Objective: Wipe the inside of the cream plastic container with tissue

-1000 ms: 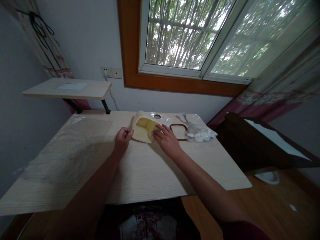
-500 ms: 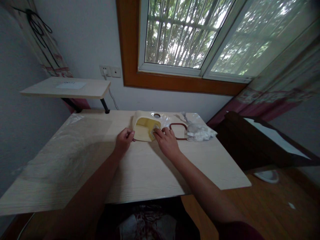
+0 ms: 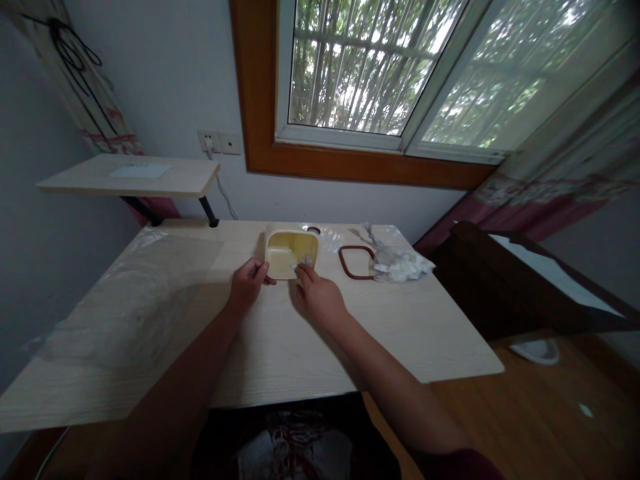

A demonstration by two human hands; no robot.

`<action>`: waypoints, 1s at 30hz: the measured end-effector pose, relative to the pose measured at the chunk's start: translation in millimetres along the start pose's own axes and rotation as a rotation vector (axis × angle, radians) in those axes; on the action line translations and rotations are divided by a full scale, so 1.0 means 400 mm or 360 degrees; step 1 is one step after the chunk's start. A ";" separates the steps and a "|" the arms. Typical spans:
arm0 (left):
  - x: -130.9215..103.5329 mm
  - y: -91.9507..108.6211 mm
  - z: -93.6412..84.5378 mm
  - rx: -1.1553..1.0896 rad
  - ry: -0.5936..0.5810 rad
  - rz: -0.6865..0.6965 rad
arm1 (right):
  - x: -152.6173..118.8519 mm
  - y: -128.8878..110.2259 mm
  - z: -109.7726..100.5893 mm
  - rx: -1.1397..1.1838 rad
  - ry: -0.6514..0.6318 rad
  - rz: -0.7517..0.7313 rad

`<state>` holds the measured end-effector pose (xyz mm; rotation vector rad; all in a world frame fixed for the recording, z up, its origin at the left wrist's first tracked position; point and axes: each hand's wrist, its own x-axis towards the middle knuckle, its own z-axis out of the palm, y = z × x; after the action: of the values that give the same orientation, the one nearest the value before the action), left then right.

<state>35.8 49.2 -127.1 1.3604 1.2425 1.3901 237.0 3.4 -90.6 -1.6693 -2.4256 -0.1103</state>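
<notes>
A pale yellow rectangular container (image 3: 284,252) sits near the far edge of the table, its open top facing me. My left hand (image 3: 247,285) grips its near left corner between thumb and fingers. Pinched in my right hand (image 3: 318,293) is a small crumpled whitish wad (image 3: 304,261), perhaps tissue or thin plastic, against the inner wall at the near right. A brown-red rounded-square ring (image 3: 357,263) lies flat to the right. Its right side touches a clear plastic bag (image 3: 403,264) of white crumpled material.
The wooden table (image 3: 280,347) carries a clear plastic sheet (image 3: 130,307) on the left. A raised shelf (image 3: 135,180) with a paper stands at the back left. A round cable hole (image 3: 313,230) lies behind the container. A dark brown piece of furniture (image 3: 500,280) stands to the right.
The container has turned and tilted so its inside faces me more squarely. My right hand has moved left and nearer with the wad, while my left hand keeps its place.
</notes>
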 end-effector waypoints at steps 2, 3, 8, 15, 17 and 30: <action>-0.002 0.000 0.002 -0.0016 -0.0012 -0.0012 | 0.002 -0.012 0.004 0.0089 -0.0001 0.0042; -0.003 0.000 0.003 -0.0021 -0.0017 -0.0014 | 0.003 -0.018 0.006 0.0134 0.0004 0.0052; -0.008 0.002 0.009 -0.0036 -0.0056 -0.0031 | 0.015 -0.050 0.015 0.0377 0.0046 0.0016; -0.010 -0.006 0.013 0.0092 -0.0063 0.0016 | 0.019 -0.069 0.024 0.0591 0.0044 -0.0071; -0.011 -0.012 0.014 0.0137 -0.0048 0.0034 | 0.016 -0.064 0.024 0.0561 0.0027 -0.0049; -0.015 -0.007 0.024 -0.0018 -0.0060 -0.0047 | 0.008 -0.039 -0.029 0.0095 -0.0068 0.0334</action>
<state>45.6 44.9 -131.6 1.3490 1.2237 1.3434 222.7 -1.5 -77.8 -1.9040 -2.2418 0.0286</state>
